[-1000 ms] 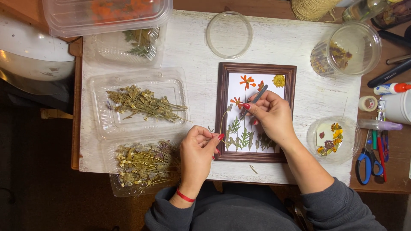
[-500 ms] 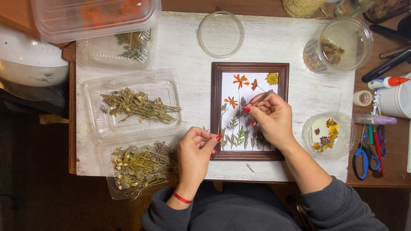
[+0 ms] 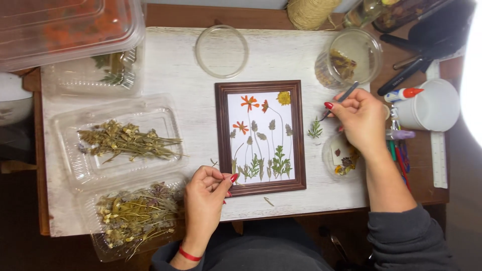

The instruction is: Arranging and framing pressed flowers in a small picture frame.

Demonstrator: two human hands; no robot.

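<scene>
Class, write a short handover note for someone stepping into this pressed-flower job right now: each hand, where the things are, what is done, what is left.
Left hand: at the brown frame's lower left corner, pinching a thin dried stem.
Right hand: right of the frame, holding tweezers whose tips meet a small green sprig on the white board.
Done: orange and yellow flowers, stems and green leaves lie inside the frame.
Left: the sprig is not yet in the frame. Dried plants wait in clear trays at left.
</scene>
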